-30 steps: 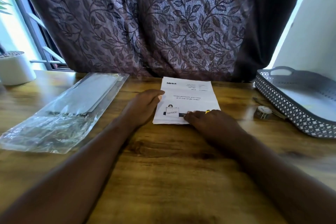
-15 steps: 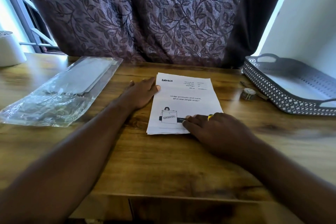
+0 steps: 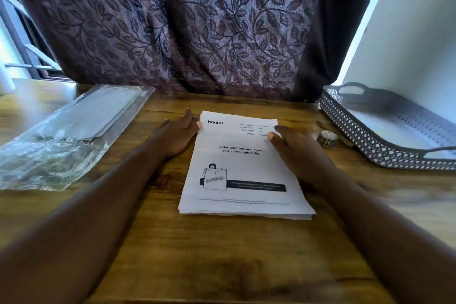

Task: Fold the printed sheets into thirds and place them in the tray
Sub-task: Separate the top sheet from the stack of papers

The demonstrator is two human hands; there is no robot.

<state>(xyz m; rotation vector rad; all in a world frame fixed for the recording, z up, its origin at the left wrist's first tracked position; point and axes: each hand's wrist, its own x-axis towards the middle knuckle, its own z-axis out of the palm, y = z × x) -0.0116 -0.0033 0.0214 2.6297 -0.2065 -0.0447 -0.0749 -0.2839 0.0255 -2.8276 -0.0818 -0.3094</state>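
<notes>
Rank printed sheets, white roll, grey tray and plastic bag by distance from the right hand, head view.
1. Printed sheets: touched by the right hand.
2. White roll: just right.
3. Grey tray: farther right.
4. Plastic bag: far left.

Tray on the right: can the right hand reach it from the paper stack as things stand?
Probably yes. The tray sits on the same side as the right hand, open on top, with only a small low object lying between them.
</notes>
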